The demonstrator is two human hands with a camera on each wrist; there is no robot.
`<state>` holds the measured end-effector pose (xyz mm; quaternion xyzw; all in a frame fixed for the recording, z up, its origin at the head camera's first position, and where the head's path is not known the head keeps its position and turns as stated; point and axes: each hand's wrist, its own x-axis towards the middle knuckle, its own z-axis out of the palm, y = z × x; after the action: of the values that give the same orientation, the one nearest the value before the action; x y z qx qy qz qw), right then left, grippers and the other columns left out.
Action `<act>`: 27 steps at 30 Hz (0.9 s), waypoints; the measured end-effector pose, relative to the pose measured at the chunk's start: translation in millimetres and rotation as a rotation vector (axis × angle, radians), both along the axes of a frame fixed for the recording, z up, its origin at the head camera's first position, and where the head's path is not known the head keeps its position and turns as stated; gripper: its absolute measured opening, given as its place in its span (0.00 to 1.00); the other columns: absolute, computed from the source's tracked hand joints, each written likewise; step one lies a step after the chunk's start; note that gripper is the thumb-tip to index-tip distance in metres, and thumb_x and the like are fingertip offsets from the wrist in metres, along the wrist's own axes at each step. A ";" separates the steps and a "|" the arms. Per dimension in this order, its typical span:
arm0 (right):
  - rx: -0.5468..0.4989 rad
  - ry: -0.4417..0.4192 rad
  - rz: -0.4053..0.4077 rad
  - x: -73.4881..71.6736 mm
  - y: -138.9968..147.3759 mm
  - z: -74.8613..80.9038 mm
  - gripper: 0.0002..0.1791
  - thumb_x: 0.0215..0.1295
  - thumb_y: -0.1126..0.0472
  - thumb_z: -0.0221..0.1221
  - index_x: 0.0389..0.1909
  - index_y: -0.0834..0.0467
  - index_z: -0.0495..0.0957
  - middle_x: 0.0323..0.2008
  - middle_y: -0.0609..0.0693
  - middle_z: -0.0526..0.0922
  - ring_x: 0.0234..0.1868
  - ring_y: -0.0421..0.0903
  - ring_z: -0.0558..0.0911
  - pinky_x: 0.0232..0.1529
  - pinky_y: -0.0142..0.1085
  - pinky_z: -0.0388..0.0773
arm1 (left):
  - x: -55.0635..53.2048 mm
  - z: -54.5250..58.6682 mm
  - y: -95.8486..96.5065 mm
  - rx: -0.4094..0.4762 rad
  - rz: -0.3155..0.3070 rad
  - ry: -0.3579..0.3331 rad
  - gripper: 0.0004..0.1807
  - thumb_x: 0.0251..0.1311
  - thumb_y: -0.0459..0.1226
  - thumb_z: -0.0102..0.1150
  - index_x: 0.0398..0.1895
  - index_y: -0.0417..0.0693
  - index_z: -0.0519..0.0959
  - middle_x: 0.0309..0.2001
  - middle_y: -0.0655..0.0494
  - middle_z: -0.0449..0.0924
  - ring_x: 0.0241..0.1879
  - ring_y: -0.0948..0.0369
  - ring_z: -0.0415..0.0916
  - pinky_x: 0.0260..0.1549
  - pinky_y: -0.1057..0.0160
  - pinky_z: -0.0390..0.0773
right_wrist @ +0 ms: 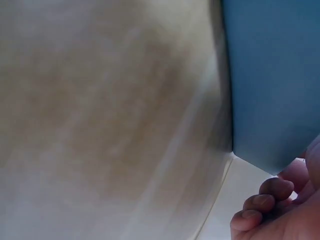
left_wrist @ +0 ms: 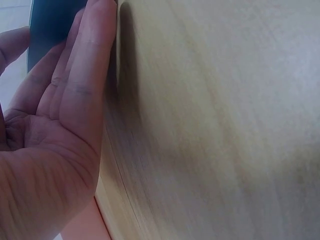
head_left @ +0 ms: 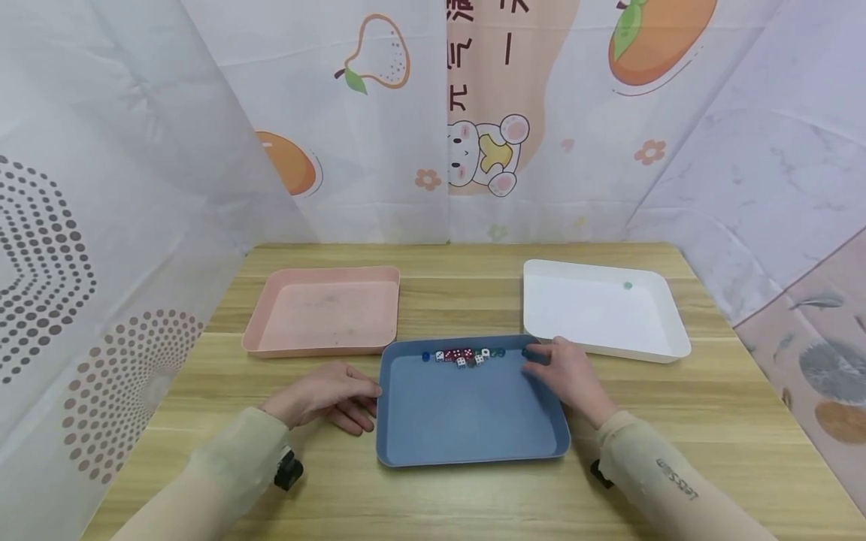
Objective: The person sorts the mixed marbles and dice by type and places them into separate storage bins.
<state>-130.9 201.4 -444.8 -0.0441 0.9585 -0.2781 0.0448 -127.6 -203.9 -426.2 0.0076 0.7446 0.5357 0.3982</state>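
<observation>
Along the far side of a blue tray [head_left: 473, 413] lies a row of small dice: white dice [head_left: 461, 362], red dice [head_left: 457, 354], green dice [head_left: 499, 352] and a blue die [head_left: 425, 356]. My right hand [head_left: 567, 373] reaches over the tray's far right corner, its thumb and index fingertip apart at a dark teal die [head_left: 527, 353]. In the right wrist view its other fingers [right_wrist: 260, 202] curl beside the blue tray wall. My left hand [head_left: 331, 397] rests at the left wall; its long fingers [left_wrist: 82, 75] lie straight along the outside, thumb by the rim.
A pink tray [head_left: 325, 351] stands at the back left of the wooden table [head_left: 460, 300]. At the back right is a white tray [head_left: 609, 347] with one pale green die [head_left: 628, 285] in it. Printed curtains [head_left: 379, 150] hang behind the table.
</observation>
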 end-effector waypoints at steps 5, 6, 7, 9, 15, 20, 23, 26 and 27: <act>-0.009 -0.040 0.002 -3.6 -1.7 1.9 0.20 0.65 0.59 0.67 0.55 0.65 0.84 0.51 0.66 0.84 0.45 0.58 0.83 0.44 0.50 0.83 | -1.0 -0.7 0.4 0.000 -0.005 0.003 0.19 0.67 0.44 0.62 0.46 0.35 0.85 0.39 0.43 0.88 0.36 0.50 0.88 0.37 0.50 0.89; -0.012 -0.047 0.003 -4.0 -2.2 2.0 0.20 0.66 0.60 0.67 0.55 0.65 0.84 0.54 0.67 0.84 0.49 0.59 0.84 0.49 0.53 0.83 | -1.0 -0.7 0.4 -0.002 -0.006 0.005 0.19 0.67 0.44 0.62 0.46 0.35 0.85 0.39 0.43 0.88 0.35 0.50 0.88 0.37 0.50 0.89; -0.014 -0.053 0.003 -4.4 -2.4 1.9 0.19 0.66 0.60 0.67 0.55 0.65 0.84 0.57 0.66 0.83 0.54 0.61 0.83 0.52 0.54 0.82 | -1.0 -0.7 0.3 -0.004 -0.006 0.008 0.19 0.67 0.44 0.62 0.46 0.35 0.85 0.39 0.43 0.88 0.35 0.50 0.88 0.37 0.50 0.89; -0.021 -0.067 -0.002 -5.4 -2.7 1.0 0.19 0.66 0.59 0.67 0.55 0.65 0.84 0.58 0.66 0.82 0.58 0.63 0.82 0.55 0.56 0.81 | -0.8 -0.8 0.3 -0.006 -0.007 0.012 0.19 0.67 0.44 0.62 0.46 0.35 0.85 0.38 0.43 0.88 0.35 0.50 0.88 0.37 0.50 0.89; -0.051 -0.092 -0.027 -7.0 -4.3 -1.3 0.18 0.66 0.58 0.68 0.53 0.62 0.86 0.60 0.65 0.81 0.62 0.64 0.79 0.57 0.55 0.81 | -0.7 -0.5 0.6 -0.011 -0.008 0.018 0.19 0.67 0.44 0.63 0.45 0.35 0.85 0.38 0.43 0.88 0.35 0.50 0.88 0.36 0.50 0.89; -0.068 -0.079 -0.024 -8.7 -4.6 -2.3 0.17 0.64 0.58 0.69 0.51 0.61 0.87 0.58 0.65 0.82 0.62 0.64 0.79 0.58 0.55 0.81 | -0.9 -0.1 0.9 -0.020 -0.011 0.021 0.19 0.67 0.45 0.63 0.44 0.36 0.86 0.38 0.44 0.88 0.35 0.51 0.88 0.36 0.51 0.89; -0.077 -0.072 -0.020 -9.7 -4.3 -3.3 0.16 0.63 0.58 0.70 0.50 0.61 0.88 0.56 0.64 0.83 0.60 0.63 0.80 0.56 0.54 0.82 | -1.0 0.0 0.9 -0.021 -0.015 0.021 0.18 0.67 0.45 0.62 0.44 0.36 0.86 0.37 0.44 0.88 0.34 0.51 0.88 0.36 0.51 0.89; -0.075 -0.067 -0.015 -10.6 -4.3 -4.1 0.16 0.62 0.57 0.71 0.48 0.61 0.88 0.55 0.64 0.84 0.59 0.63 0.81 0.55 0.54 0.82 | -0.9 0.1 0.9 -0.021 -0.015 0.020 0.18 0.67 0.45 0.62 0.43 0.36 0.86 0.37 0.44 0.88 0.34 0.51 0.88 0.36 0.51 0.89; -0.074 -0.065 -0.013 -10.9 -4.3 -4.2 0.16 0.62 0.57 0.71 0.48 0.61 0.88 0.54 0.64 0.85 0.59 0.63 0.81 0.55 0.54 0.82 | -0.9 0.1 1.0 -0.022 -0.015 0.020 0.18 0.67 0.45 0.62 0.43 0.36 0.86 0.37 0.44 0.88 0.34 0.51 0.88 0.36 0.51 0.89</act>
<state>-141.8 197.1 -449.0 -0.0302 0.9459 -0.3148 0.0725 -128.5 -202.9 -426.1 0.0141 0.7545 0.5243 0.3946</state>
